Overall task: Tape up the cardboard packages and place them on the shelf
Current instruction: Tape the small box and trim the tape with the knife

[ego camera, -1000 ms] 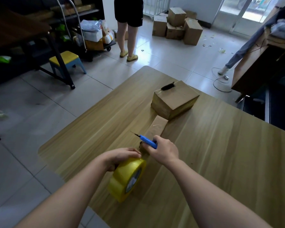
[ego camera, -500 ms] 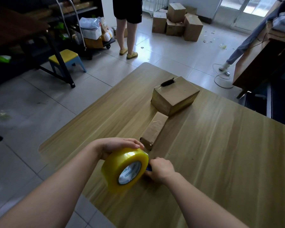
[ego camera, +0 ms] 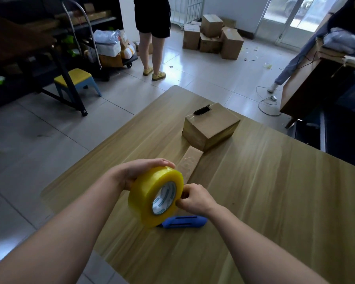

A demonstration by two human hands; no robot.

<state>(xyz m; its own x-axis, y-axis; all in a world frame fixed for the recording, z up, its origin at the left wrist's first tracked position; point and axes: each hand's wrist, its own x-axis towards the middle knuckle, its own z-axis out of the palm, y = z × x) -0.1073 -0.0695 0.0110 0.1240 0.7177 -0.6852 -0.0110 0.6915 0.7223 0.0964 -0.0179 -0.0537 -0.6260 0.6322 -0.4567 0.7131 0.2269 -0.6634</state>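
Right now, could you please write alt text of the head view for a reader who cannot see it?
A left hand grips a yellow tape roll above a wooden table while the right hand pinches its rim. A blue cutter lies beneath; a cardboard box and a flat package sit beyond.

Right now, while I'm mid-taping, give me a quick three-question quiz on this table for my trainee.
1. True or false: the black pen-like tool lies on top of the larger box.
2. The blue knife is: A) held in a hand, B) lying on the table, C) on the larger box.
3. Fill in: the left hand holds the yellow ____, while the right hand pinches at its edge.

Key: 1 true; 2 B; 3 tape roll.
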